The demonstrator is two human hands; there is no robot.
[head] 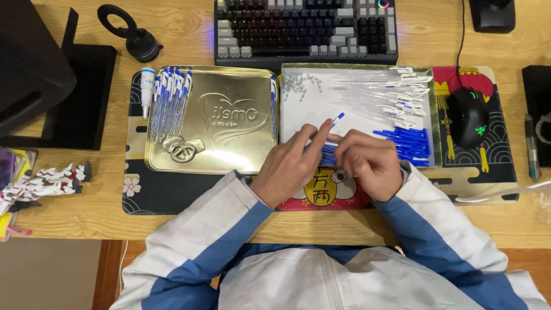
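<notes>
My left hand and my right hand meet over the front edge of a white tray. Between the fingers of both hands is a thin pen refill with a blue tip that points up and away. Under my hands lies a bunch of blue refills. On the tray further right lie clear pen barrels, blue caps and small springs. A gold metal tin lid on the left carries several finished blue-and-white pens.
A keyboard stands behind the tray and a black mouse to its right on a patterned desk mat. A white glue tube, a black ring stand, a black monitor base and a toy figure lie left.
</notes>
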